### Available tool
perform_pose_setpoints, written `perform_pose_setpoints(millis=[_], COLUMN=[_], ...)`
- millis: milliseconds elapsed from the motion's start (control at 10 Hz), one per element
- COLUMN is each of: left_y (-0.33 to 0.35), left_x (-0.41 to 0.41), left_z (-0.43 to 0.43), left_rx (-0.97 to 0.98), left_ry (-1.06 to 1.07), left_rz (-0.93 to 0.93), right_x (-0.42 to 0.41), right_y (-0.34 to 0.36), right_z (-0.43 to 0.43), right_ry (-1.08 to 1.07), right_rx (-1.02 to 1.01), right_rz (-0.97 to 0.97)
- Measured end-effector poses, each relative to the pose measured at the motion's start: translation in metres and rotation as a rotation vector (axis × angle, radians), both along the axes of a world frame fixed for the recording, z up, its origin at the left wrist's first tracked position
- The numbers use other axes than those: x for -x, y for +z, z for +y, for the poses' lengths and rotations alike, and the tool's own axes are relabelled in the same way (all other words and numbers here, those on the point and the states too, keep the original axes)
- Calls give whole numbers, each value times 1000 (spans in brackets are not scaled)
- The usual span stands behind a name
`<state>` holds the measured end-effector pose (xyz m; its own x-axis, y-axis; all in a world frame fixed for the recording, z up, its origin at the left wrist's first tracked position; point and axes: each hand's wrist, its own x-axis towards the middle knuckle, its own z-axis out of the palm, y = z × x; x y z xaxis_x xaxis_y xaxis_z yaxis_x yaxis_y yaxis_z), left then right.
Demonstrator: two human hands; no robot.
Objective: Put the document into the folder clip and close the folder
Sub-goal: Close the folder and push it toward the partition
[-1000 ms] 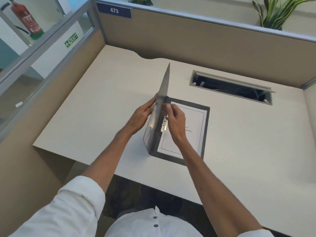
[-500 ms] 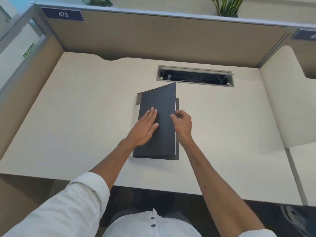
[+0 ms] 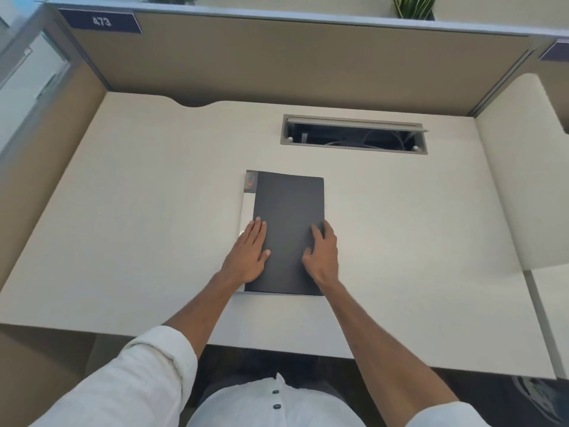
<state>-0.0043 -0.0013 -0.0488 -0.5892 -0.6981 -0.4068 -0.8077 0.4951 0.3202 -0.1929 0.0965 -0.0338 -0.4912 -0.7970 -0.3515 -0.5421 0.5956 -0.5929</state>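
Note:
A dark grey folder (image 3: pixel 288 208) lies shut and flat on the cream desk (image 3: pixel 138 211), with a pale strip along its left spine side. The document and the clip are hidden inside it. My left hand (image 3: pixel 248 254) rests palm down on the cover's lower left edge, fingers together and stretched out. My right hand (image 3: pixel 321 252) lies flat on the cover's lower right edge. Neither hand grips anything.
An open cable tray slot (image 3: pixel 354 134) is cut into the desk behind the folder. Tan partition walls (image 3: pixel 277 63) enclose the desk at the back and left. A neighbouring desk (image 3: pixel 520 180) adjoins on the right.
The cover has swung down from upright to flat, so the folder is shut. Both hands have moved onto the cover's near part. The camera has turned to face the desk squarely.

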Motion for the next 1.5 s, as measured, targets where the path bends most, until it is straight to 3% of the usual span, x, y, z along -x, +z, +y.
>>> perform_pose_setpoints(millis=[200, 300, 500, 1500], left_y=[-6, -10, -14, -16], left_x=[-7, -15, -31, -91], left_z=[2, 4, -4, -191], left_rx=[59, 99, 91, 95], left_ry=[0, -1, -11, 73], left_rz=[17, 36, 18, -69], right_x=[-4, -9, -23, -74], right_y=[-11, -13, -21, -22], right_z=[-2, -2, -13, -221], right_ry=[259, 358, 489, 628], right_rx=[-35, 4, -102, -130], right_rz=[273, 274, 297, 227])
